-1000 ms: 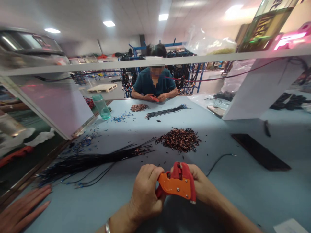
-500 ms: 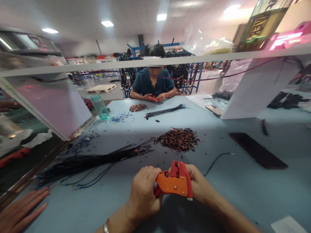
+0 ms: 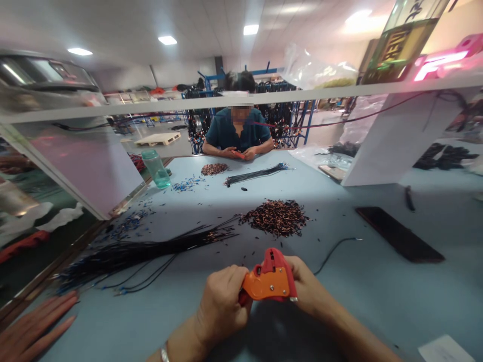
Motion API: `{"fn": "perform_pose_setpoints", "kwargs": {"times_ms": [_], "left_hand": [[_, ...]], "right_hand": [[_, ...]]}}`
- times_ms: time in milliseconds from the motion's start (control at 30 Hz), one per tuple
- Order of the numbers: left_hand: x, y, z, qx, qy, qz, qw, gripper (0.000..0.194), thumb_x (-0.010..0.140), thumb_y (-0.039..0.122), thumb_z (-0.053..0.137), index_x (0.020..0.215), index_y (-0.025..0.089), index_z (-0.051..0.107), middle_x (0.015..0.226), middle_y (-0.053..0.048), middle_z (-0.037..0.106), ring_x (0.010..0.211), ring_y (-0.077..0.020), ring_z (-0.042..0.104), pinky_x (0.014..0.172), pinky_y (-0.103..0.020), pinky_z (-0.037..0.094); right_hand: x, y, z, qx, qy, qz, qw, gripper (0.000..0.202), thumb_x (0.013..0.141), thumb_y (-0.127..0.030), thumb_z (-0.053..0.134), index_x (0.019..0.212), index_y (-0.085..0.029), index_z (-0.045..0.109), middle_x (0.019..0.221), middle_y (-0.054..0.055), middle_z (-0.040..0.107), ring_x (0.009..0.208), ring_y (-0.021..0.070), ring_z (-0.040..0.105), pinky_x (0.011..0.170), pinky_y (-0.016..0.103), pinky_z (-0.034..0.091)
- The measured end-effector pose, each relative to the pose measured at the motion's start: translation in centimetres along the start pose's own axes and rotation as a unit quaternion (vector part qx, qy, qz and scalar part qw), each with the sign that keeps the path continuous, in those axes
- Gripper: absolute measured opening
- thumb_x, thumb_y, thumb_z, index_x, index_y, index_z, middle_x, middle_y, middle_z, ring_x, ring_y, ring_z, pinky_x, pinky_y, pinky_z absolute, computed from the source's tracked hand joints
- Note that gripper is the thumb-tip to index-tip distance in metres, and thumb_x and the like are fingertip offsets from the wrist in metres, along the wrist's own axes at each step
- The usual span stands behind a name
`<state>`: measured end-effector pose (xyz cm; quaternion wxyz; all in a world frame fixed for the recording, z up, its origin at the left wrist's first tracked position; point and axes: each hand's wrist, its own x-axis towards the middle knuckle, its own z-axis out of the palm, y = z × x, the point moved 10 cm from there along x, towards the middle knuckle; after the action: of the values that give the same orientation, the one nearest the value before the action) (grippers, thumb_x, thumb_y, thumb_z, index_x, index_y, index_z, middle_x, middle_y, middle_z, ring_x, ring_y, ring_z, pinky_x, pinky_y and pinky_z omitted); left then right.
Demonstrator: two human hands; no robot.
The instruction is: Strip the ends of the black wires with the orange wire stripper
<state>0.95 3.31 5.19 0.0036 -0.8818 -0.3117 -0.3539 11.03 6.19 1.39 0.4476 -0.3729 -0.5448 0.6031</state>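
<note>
A wire stripper [image 3: 269,282] with an orange body and red jaw is held low over the front of the table. My left hand [image 3: 223,299] is closed around its handle. At the tool's right side is my right hand [image 3: 306,281], closed, its fingertips hidden behind the jaw. From behind this hand a black wire [image 3: 332,251] curves right across the table to a small terminal. Beyond the tool is a heap of short black and copper-coloured pieces [image 3: 277,217]. Left of it lies a bundle of black wires [image 3: 147,251], some with blue ends.
Another person's hand [image 3: 39,324] rests flat at lower left. A co-worker [image 3: 238,133] sits opposite, holding a red tool. A dark phone [image 3: 400,234] lies right. Loose blue terminals [image 3: 132,221], a green bottle [image 3: 156,170] and an overhead shelf [image 3: 181,104] are also here.
The wire stripper has tilted slightly, its lower right end rising. My left hand's knuckles sit a little lower. The wires and heaps stay put.
</note>
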Motion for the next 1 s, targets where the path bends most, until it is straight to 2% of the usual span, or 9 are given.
{"fn": "perform_pose_setpoints", "kwargs": {"times_ms": [300, 500, 567, 600, 700, 767, 833, 900, 1000], "left_hand": [[-0.5, -2.1, 1.4, -0.094, -0.063, -0.110, 0.988, 0.010, 0.073, 0.010, 0.052, 0.072, 0.020, 0.052, 0.058, 0.000, 0.057, 0.047, -0.0130, 0.050, 0.049, -0.025, 0.033], [-0.2, -4.1, 1.1, -0.219, -0.081, -0.224, 0.946, 0.006, 0.079, 0.022, 0.059, 0.079, 0.017, 0.060, 0.061, 0.002, 0.054, 0.051, -0.0116, 0.046, 0.051, -0.024, 0.032], [-0.5, -5.0, 1.7, -0.313, -0.091, -0.296, 0.898, 0.014, 0.079, 0.030, 0.061, 0.080, 0.016, 0.061, 0.057, 0.004, 0.048, 0.049, -0.0112, 0.044, 0.050, -0.024, 0.032], [-0.9, -5.3, 2.3, -0.374, -0.097, -0.336, 0.859, 0.019, 0.077, 0.034, 0.063, 0.083, 0.016, 0.061, 0.056, 0.004, 0.047, 0.048, -0.0111, 0.044, 0.049, -0.024, 0.032], [-2.3, -5.3, 4.5, -0.562, -0.112, -0.429, 0.699, 0.032, 0.072, 0.038, 0.067, 0.093, 0.014, 0.062, 0.058, 0.004, 0.050, 0.047, -0.0121, 0.047, 0.049, -0.025, 0.037], [-2.8, -4.4, 5.7, -0.662, -0.120, -0.445, 0.591, 0.036, 0.069, 0.036, 0.068, 0.096, 0.013, 0.064, 0.062, 0.002, 0.054, 0.052, -0.0141, 0.053, 0.054, -0.028, 0.042], [-2.9, -3.5, 6.4, -0.731, -0.128, -0.436, 0.509, 0.036, 0.069, 0.031, 0.067, 0.098, 0.010, 0.067, 0.065, 0.000, 0.057, 0.056, -0.0155, 0.057, 0.062, -0.032, 0.046], [-2.9, -2.8, 6.8, -0.769, -0.135, -0.424, 0.459, 0.034, 0.070, 0.028, 0.065, 0.098, 0.009, 0.069, 0.066, -0.001, 0.058, 0.058, -0.0154, 0.059, 0.066, -0.034, 0.046], [-2.9, -2.3, 7.0, -0.792, -0.141, -0.412, 0.428, 0.034, 0.071, 0.024, 0.063, 0.101, 0.008, 0.070, 0.067, -0.002, 0.060, 0.058, -0.0155, 0.059, 0.066, -0.034, 0.045]], "right_hand": [[0.4, 0.0, 0.0, -0.048, -0.014, -0.030, 0.998, 0.027, 0.080, -0.037, 0.067, 0.064, -0.017, 0.062, 0.060, -0.003, 0.054, 0.054, 0.0108, 0.044, 0.053, 0.022, 0.038], [0.3, -0.7, -1.7, -0.127, 0.033, -0.023, 0.991, 0.024, 0.084, -0.038, 0.058, 0.073, -0.017, 0.062, 0.057, -0.003, 0.052, 0.053, 0.0122, 0.045, 0.053, 0.024, 0.036], [0.3, -1.0, -2.8, -0.181, 0.071, -0.021, 0.981, 0.019, 0.084, -0.033, 0.055, 0.078, -0.017, 0.064, 0.058, -0.003, 0.052, 0.056, 0.0133, 0.047, 0.055, 0.024, 0.036], [0.2, -1.2, -3.2, -0.206, 0.088, -0.025, 0.974, 0.018, 0.084, -0.031, 0.054, 0.079, -0.017, 0.064, 0.059, -0.002, 0.053, 0.057, 0.0137, 0.048, 0.056, 0.025, 0.037], [0.2, -1.9, -3.8, -0.256, 0.114, -0.053, 0.958, 0.019, 0.086, -0.028, 0.050, 0.083, -0.018, 0.066, 0.063, -0.001, 0.056, 0.060, 0.0148, 0.051, 0.059, 0.026, 0.039], [0.1, -2.5, -4.0, -0.278, 0.124, -0.086, 0.949, 0.020, 0.087, -0.026, 0.049, 0.086, -0.018, 0.067, 0.069, 0.001, 0.061, 0.065, 0.0159, 0.055, 0.062, 0.027, 0.042], [0.0, -3.2, -3.9, -0.293, 0.131, -0.123, 0.939, 0.021, 0.088, -0.024, 0.048, 0.086, -0.019, 0.069, 0.077, 0.004, 0.064, 0.071, 0.0169, 0.059, 0.065, 0.028, 0.044], [-0.2, -3.7, -4.0, -0.303, 0.140, -0.146, 0.931, 0.022, 0.090, -0.024, 0.049, 0.086, -0.019, 0.070, 0.080, 0.005, 0.064, 0.073, 0.0174, 0.060, 0.065, 0.028, 0.044], [-0.6, -4.3, -4.3, -0.307, 0.159, -0.159, 0.925, 0.021, 0.091, -0.023, 0.049, 0.088, -0.019, 0.070, 0.080, 0.005, 0.063, 0.074, 0.0177, 0.060, 0.064, 0.028, 0.045]]}}
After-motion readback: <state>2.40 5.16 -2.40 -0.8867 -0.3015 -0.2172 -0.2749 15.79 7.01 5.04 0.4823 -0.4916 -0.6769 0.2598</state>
